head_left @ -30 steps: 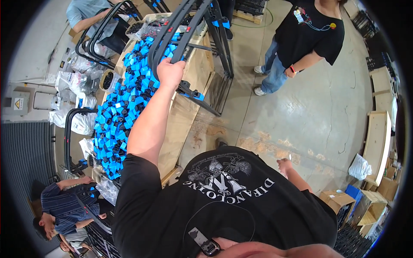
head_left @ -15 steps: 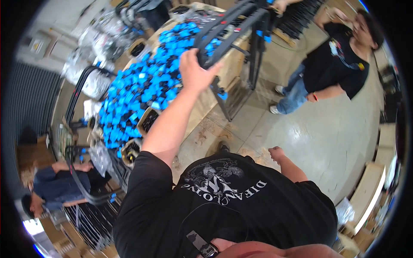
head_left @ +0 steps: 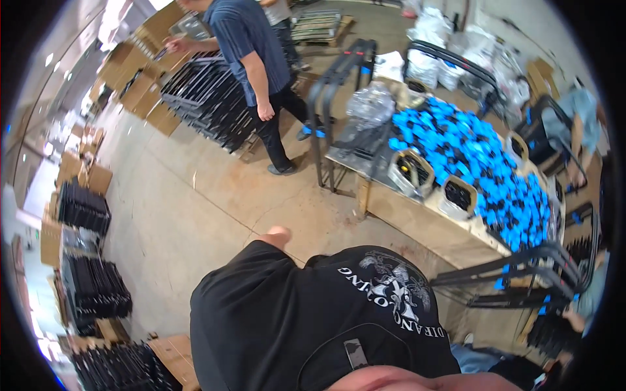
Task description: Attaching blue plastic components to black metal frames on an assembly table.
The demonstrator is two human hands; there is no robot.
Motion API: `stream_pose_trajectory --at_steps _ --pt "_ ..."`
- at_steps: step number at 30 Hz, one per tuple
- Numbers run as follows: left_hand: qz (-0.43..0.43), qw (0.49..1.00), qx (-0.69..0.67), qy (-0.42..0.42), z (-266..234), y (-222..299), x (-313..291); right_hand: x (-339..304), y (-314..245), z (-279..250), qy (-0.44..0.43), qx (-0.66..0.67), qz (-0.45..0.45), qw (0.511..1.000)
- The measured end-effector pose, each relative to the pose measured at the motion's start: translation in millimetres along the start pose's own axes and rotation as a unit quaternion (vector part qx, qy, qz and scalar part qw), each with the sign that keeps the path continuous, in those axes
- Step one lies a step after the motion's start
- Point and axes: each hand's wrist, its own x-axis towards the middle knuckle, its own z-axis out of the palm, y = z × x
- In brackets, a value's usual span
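A short bit of my bare left arm shows below the black sleeve, over the floor. Its hand is foreshortened and blurred, and I cannot make out the fingers. My right hand is out of sight. To the right stands a worktable heaped with blue and black plastic pieces. Two lined boxes of small black parts, one box and another box, sit along its near edge. A black tubular frame stands at the table's right end, apart from my visible arm.
A person in a dark blue shirt stands beside a stack of black frames. Another bent-tube frame is at the table's left end. Cartons and black stacks line the left. Other people are at the right edge.
My view has swung left, so the table now lies to the right. My left hand has let go of the black tubular frame, and the arm is down. My right hand has left view.
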Motion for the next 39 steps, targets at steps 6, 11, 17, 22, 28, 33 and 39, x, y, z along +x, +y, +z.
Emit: stream_pose_trajectory --at_steps 6,11,17,22,28,33,39 --pt "-0.105 0.963 -0.247 0.013 22.9 -170.9 -13.3 106.9 -132.1 -24.7 -0.140 -0.060 -0.063 0.986" --pt "-0.189 0.899 -0.388 -0.074 100.9 -236.2 0.7 186.1 -417.5 -164.5 -0.139 0.135 -0.056 0.979" --pt "0.138 0.915 -0.335 -0.178 195.9 -253.1 36.8 247.8 -723.1 -248.3 -0.219 0.282 -0.204 0.912" --pt "0.043 0.933 -0.342 -0.106 150.6 -306.7 61.6 306.4 -909.0 -221.8 -0.293 0.238 -0.271 0.885" --pt "-0.091 0.942 -0.321 -0.033 65.7 -403.0 73.4 379.8 -1078.8 -198.4 -0.455 0.217 -0.226 0.834" --pt "-0.334 0.724 -0.594 0.104 -71.1 -426.7 57.1 412.4 -1234.4 -185.1 -0.471 0.136 -0.267 0.830" --pt "-0.374 0.693 -0.598 0.149 -44.3 -493.9 81.0 402.4 -1404.2 -133.6 -0.491 0.069 -0.335 0.801"
